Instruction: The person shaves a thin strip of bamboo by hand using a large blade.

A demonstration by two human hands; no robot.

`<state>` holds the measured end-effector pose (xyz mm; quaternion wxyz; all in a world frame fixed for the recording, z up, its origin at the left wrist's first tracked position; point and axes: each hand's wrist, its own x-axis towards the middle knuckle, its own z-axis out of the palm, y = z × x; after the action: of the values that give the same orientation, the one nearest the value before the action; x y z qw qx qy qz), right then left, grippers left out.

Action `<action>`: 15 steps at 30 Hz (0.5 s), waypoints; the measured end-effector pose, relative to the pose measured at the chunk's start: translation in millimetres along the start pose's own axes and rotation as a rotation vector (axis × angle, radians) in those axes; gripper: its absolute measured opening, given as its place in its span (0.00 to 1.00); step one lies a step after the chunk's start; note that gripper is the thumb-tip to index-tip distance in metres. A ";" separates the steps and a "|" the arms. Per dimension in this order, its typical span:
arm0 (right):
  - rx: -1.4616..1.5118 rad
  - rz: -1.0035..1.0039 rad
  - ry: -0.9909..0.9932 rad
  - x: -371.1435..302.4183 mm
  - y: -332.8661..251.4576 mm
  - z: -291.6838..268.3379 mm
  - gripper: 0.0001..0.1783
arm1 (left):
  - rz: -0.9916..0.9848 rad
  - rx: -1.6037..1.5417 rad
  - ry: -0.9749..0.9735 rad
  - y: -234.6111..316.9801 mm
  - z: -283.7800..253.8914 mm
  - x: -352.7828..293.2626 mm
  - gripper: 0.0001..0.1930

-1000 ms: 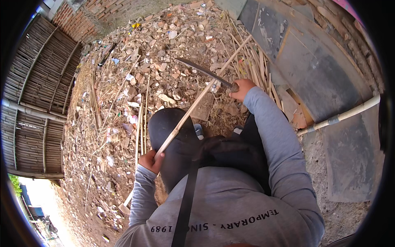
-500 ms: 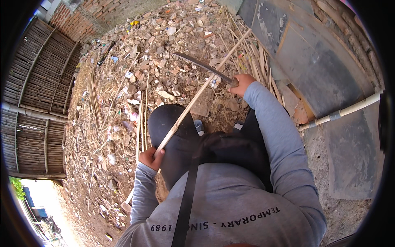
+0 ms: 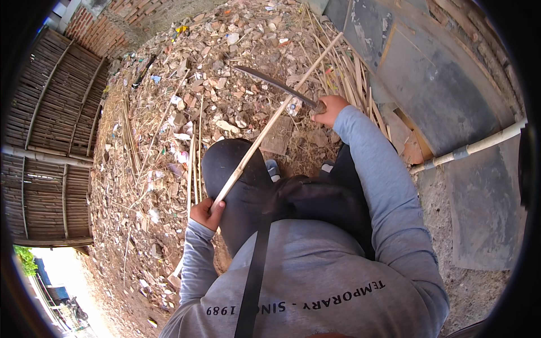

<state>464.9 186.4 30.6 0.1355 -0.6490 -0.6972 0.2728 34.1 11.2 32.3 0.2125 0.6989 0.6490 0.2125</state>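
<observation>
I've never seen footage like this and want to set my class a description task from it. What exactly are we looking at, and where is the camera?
There is no machine here: these are a person's own two bare hands. The camera is worn on the head and looks down; its wide fisheye lens bends straight edges near the rim. The left hand grips the near end of a long pale strip. The right hand holds a long knife by its handle, its blade crossing the strip in the view. Below is stony ground with scattered litter, and more thin strips lie to the right.
</observation>
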 end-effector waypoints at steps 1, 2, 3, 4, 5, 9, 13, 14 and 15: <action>0.010 -0.026 0.018 1.5 3.8 2.3 0.25 | 0.000 -0.001 0.000 1.0 -0.2 0.3 0.24; 0.019 -0.051 0.035 2.6 6.9 3.9 0.27 | 0.000 0.000 -0.002 2.2 -0.6 0.6 0.24; 0.020 -0.050 0.034 3.2 7.7 4.6 0.27 | -0.006 -0.011 -0.008 3.0 -1.1 0.6 0.24; 0.029 -0.059 0.034 3.7 8.6 5.3 0.26 | -0.011 -0.021 -0.014 3.4 -1.3 0.5 0.24; 0.038 -0.068 0.035 4.1 9.5 5.9 0.25 | -0.012 -0.021 -0.015 2.9 -1.2 0.6 0.24; 0.065 -0.073 0.034 3.3 8.2 4.9 0.23 | -0.015 -0.029 -0.023 3.9 -1.2 0.9 0.23; 0.041 -0.010 -0.034 0.2 -0.4 -2.3 0.26 | -0.026 -0.033 -0.025 7.4 -2.7 0.4 0.23; 0.029 -0.012 -0.040 0.2 -1.4 -2.5 0.26 | -0.028 -0.032 -0.026 7.8 -3.3 0.0 0.23; 0.030 -0.010 -0.041 0.3 -0.4 -2.1 0.26 | -0.022 -0.040 -0.025 8.4 -3.2 0.3 0.22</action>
<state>465.7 187.1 32.5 0.1322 -0.6375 -0.6990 0.2957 39.2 11.0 39.8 0.2370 0.6898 0.6496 0.2143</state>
